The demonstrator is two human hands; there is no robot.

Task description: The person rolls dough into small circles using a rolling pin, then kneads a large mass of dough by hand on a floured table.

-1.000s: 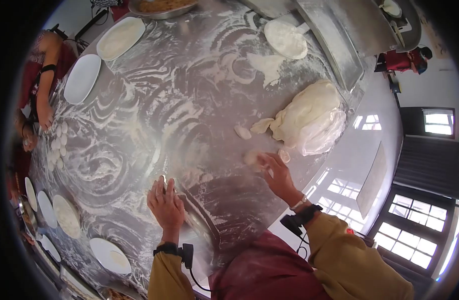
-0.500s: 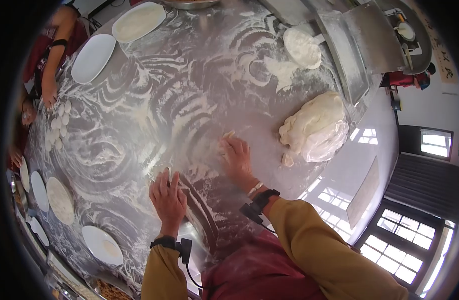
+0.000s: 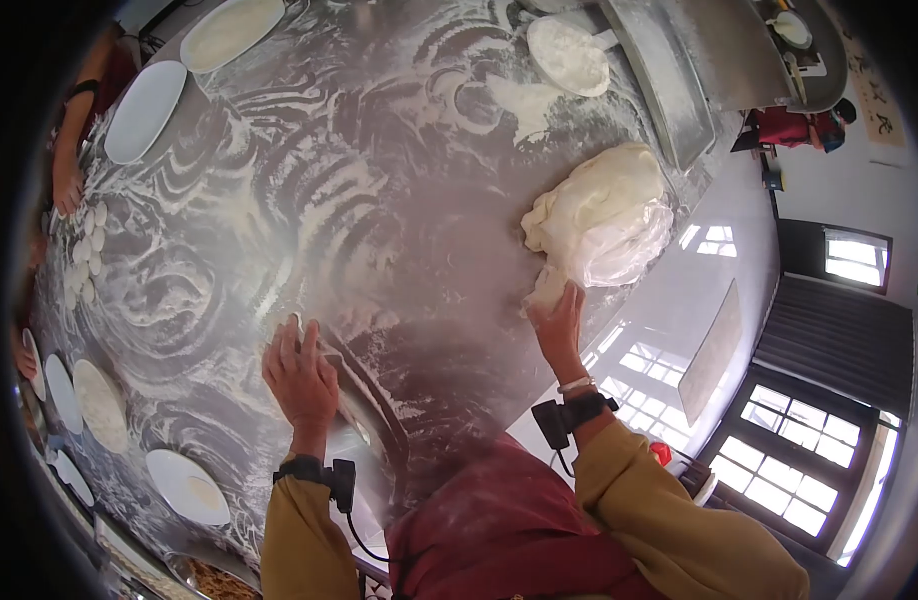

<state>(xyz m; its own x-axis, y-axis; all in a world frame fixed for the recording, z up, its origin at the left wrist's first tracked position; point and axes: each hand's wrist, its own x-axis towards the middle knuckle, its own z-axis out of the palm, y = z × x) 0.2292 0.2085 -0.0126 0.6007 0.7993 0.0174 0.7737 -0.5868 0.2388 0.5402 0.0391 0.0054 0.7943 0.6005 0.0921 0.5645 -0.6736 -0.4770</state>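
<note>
A large pale dough mass [image 3: 599, 220] lies on the floured table [image 3: 449, 230], right of centre. At its lower left edge my right hand [image 3: 559, 325] is closed, with a small lobe of dough [image 3: 546, 288] between thumb and fingers. Whether that lobe is joined to the mass is hard to tell. My left hand [image 3: 301, 378] rests palm down on the flour farther left, fingers stretched and slightly apart, next to a long raised edge [image 3: 374, 400]. A bit of something pale shows at its fingertips, too small to make out.
A plate of flour [image 3: 569, 57] and a metal tray [image 3: 664, 85] stand at the upper right. White plates [image 3: 146, 112] line the left side. A co-worker's hand [image 3: 68, 185] is near several small dough pieces [image 3: 87, 255]. A bowl of filling [image 3: 214, 578] sits bottom left.
My right hand has moved right from the table's middle to the dough and closed on its edge. My left hand stays flat on the table. The whole view has shifted somewhat.
</note>
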